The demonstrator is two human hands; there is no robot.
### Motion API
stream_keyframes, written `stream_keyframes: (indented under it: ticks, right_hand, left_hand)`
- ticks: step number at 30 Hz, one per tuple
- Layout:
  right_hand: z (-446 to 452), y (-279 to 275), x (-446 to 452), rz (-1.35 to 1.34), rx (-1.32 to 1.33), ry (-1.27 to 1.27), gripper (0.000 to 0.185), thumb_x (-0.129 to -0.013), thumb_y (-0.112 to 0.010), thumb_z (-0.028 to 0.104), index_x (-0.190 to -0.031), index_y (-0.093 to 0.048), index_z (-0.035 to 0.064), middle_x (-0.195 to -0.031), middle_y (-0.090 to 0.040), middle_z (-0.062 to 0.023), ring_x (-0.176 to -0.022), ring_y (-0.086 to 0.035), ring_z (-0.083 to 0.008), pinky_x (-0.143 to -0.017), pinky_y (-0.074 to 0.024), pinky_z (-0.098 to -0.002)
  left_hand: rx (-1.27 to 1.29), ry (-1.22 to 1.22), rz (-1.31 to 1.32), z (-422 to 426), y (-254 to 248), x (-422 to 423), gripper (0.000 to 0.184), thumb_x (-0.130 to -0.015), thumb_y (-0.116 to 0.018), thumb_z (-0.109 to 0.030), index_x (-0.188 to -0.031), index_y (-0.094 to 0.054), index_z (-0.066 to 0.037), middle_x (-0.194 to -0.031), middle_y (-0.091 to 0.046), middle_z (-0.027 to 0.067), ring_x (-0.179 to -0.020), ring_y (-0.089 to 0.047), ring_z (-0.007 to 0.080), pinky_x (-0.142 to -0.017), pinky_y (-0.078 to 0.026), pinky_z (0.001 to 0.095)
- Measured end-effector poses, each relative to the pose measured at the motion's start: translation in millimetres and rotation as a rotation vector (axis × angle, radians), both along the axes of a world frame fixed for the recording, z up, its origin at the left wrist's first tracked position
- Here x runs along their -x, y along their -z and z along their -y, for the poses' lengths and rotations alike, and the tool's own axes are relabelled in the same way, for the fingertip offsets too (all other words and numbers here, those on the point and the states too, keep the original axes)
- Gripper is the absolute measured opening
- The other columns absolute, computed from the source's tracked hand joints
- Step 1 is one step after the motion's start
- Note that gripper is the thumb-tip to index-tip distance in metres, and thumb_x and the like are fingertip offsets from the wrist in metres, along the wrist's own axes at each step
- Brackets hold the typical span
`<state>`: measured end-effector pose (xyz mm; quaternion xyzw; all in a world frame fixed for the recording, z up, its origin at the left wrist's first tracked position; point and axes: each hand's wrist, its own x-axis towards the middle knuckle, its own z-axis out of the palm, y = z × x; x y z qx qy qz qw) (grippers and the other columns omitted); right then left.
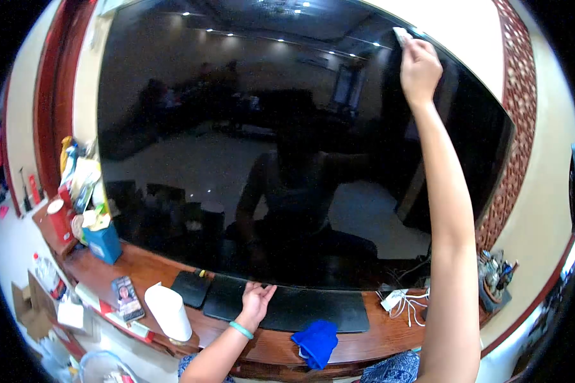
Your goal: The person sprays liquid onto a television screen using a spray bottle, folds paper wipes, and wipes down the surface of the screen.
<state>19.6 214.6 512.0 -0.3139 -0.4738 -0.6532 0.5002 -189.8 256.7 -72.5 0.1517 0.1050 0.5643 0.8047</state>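
A large television (300, 147) with a dark, glossy screen fills most of the head view. Near its upper right edge my right hand (421, 67) pinches a white wipe (400, 36), held against the screen. My left hand (256, 302), with a teal band (241, 329) on the wrist, grips the television's lower edge; some of its fingertips are hidden there. Below that edge lies the black television base (326, 311). A crumpled blue cloth (317, 345) rests at the front of the wooden cabinet (271, 338), right of my left hand.
Left on the cabinet stand a white paper roll (168, 313), a smartphone (128, 298) and a blue box (103, 243) with packets behind it. White cables (407, 305) lie at the right, before a small dark ornament (494, 279). A plastic bottle (49, 276) and cardboard boxes stand lower left.
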Motion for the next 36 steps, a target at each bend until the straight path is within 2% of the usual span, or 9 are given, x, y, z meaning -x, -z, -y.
stream_keyframes:
  ticks: [4,8,17,19,21,27,31,34,36]
  right_hand:
    - [-29.5,16.9,62.7,0.039,0.028,-0.085,0.017,-0.09,-0.06,0.014,-0.101,-0.072,0.0103,-0.095,-0.066,-0.0085,-0.084,-0.064,-0.0259,-0.075,-0.0505,-0.0348]
    - [-62.8,93.8,140.4,0.338,0.151,-0.111,0.016,-0.085,-0.063,0.006,-0.099,-0.071,0.0071,-0.094,-0.065,-0.0098,-0.084,-0.063,-0.0259,-0.074,-0.0512,-0.0343]
    - [-71.5,323.9,185.4,0.921,0.853,-0.298,0.02,-0.076,-0.063,0.0,-0.094,-0.06,-0.0086,-0.083,-0.056,-0.0126,-0.072,-0.058,-0.0257,-0.064,-0.0524,-0.0339]
    - [-74.9,330.4,183.2,1.142,0.921,-0.173,0.027,-0.079,-0.058,0.002,-0.1,-0.054,-0.0133,-0.082,-0.05,-0.0115,-0.069,-0.055,-0.0242,-0.063,-0.052,-0.033]
    - [-83.9,302.3,189.7,0.856,1.34,-0.158,0.019,-0.079,-0.06,0.005,-0.096,-0.058,-0.0019,-0.082,-0.055,-0.0134,-0.074,-0.057,-0.0286,-0.067,-0.0506,-0.0378]
    - [-104.5,160.1,244.2,0.649,0.315,-0.125,0.023,-0.076,-0.062,-0.001,-0.098,-0.066,-0.0004,-0.091,-0.061,-0.0104,-0.084,-0.06,-0.0272,-0.071,-0.0527,-0.0345]
    - [-121.6,224.2,260.7,0.647,0.418,-0.261,0.01,-0.077,-0.065,0.002,-0.088,-0.066,0.0008,-0.088,-0.062,-0.0133,-0.08,-0.06,-0.0271,-0.067,-0.0517,-0.035]
    - [-111.4,318.0,254.4,0.69,1.17,-0.341,0.014,-0.081,-0.062,0.007,-0.093,-0.064,0.0008,-0.089,-0.059,-0.0129,-0.086,-0.058,-0.0273,-0.071,-0.0518,-0.0354]
    - [-111.4,330.6,259.4,1.199,0.732,-0.242,0.008,-0.077,-0.056,0.004,-0.075,-0.057,-0.0033,-0.079,-0.051,-0.013,-0.075,-0.054,-0.026,-0.066,-0.0503,-0.0337]
  left_hand:
    - [0.092,0.022,0.028,1.4,-6.8,-0.4,0.032,-0.074,-0.041,0.015,-0.094,-0.035,-0.009,-0.096,-0.045,0.0098,-0.11,-0.047,0.0416,-0.105,-0.04,0.0566]
    - [0.158,0.037,0.04,-3.0,-5.4,-3.9,0.058,-0.076,-0.037,0.014,-0.13,-0.029,-0.007,-0.121,-0.038,0.0189,-0.112,-0.047,0.0421,-0.102,-0.043,0.0582]
    - [0.233,-0.046,0.024,-5.0,-19.4,9.5,0.085,-0.075,-0.043,0.011,-0.148,-0.011,-0.021,-0.085,-0.046,0.0036,-0.075,-0.05,0.0162,-0.094,-0.048,0.047]
    - [0.256,-0.113,0.041,-10.5,-17.2,12.0,0.096,-0.073,-0.045,0.01,-0.151,-0.001,-0.023,-0.078,-0.045,-0.0001,-0.072,-0.049,0.0136,-0.095,-0.044,0.0424]
    - [0.287,-0.113,0.032,-12.6,-20.2,14.3,0.097,-0.072,-0.046,0.009,-0.152,-0.001,-0.021,-0.086,-0.045,-0.0005,-0.075,-0.047,0.0126,-0.092,-0.044,0.0383]
    - [0.366,-0.207,0.043,-15.4,-39.3,29.3,0.089,-0.069,-0.044,0.01,-0.149,-0.017,-0.016,-0.094,-0.046,-0.001,-0.077,-0.043,0.0102,-0.071,-0.041,0.0234]
    - [0.362,-0.281,0.162,-29.6,-29.2,34.3,0.076,-0.07,-0.043,0.012,-0.141,-0.03,-0.012,-0.086,-0.045,0.0003,-0.064,-0.04,0.0095,-0.05,-0.033,0.0195]
    - [0.453,-0.283,0.255,-27.1,-31.6,33.4,0.079,-0.072,-0.041,0.012,-0.146,-0.024,-0.013,-0.084,-0.044,0.0004,-0.06,-0.039,0.0085,-0.046,-0.031,0.0196]
    - [0.413,-0.251,0.183,-24.7,-32.1,36.1,0.081,-0.072,-0.041,0.01,-0.147,-0.022,-0.014,-0.084,-0.045,0.0011,-0.061,-0.04,0.0087,-0.047,-0.033,0.019]
